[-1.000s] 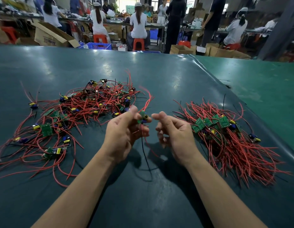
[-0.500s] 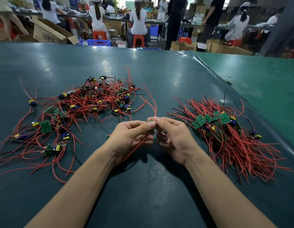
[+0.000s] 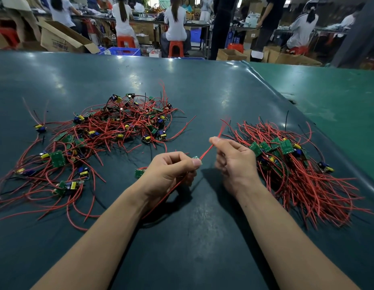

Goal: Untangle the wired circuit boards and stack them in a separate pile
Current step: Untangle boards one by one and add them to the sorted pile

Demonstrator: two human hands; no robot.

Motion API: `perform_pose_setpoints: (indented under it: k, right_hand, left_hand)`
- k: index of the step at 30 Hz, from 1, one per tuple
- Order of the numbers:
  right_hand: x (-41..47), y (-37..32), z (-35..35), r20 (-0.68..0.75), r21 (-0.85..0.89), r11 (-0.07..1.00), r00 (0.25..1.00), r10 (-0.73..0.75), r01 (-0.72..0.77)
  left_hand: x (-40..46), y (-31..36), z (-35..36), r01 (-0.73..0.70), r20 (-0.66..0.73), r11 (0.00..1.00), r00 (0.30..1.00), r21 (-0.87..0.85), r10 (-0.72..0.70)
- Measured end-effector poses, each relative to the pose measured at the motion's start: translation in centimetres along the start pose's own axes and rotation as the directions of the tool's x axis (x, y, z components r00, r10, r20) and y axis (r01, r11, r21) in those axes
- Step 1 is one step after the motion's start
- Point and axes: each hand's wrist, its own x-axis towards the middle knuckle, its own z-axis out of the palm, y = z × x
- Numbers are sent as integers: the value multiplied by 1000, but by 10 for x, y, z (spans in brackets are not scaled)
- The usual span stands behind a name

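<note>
Hands meet at frame centre over the dark table (image 3: 202, 237): the left hand (image 3: 171, 170) pinches a small green board (image 3: 196, 158), while the right hand (image 3: 234, 160) pinches its red wire (image 3: 207, 151). Tangled boards (image 3: 102, 135) lie left of centre; the sorted pile (image 3: 297, 168) lies right.

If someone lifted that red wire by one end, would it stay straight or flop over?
Probably flop: the red wire runs straight only between the left hand and right hand. Loose wires in the tangled pile curl and droop. It looks thin, so likely very light.
</note>
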Motion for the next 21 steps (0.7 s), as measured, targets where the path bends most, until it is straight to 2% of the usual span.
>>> perform_pose_setpoints:
  k: [9,12,14,16,18,21]
  right_hand:
    - [9,-8,-9,-130,162,978,985,-110,130]
    - [7,-7,-9,-131,130,971,974,-184,201]
    - [7,-6,-7,-113,84,970,970,-217,226]
    - [4,-5,-6,-61,31,991,990,-127,129]
    - [-2,-1,-3,85,-105,994,996,38,-29]
    - [-13,6,1,284,-257,961,942,177,-103]
  left_hand:
    - [-6,0,-3,39,175,998,983,42,-46]
    - [-6,-1,-5,41,203,999,978,20,-44]
    - [-5,-2,-4,-16,154,1000,988,-8,17]
    - [-1,-4,-5,-112,14,993,994,-48,112]
    - [3,-5,-7,-194,-93,980,977,-36,190]
    - [3,-6,-6,-184,-87,979,977,91,192]
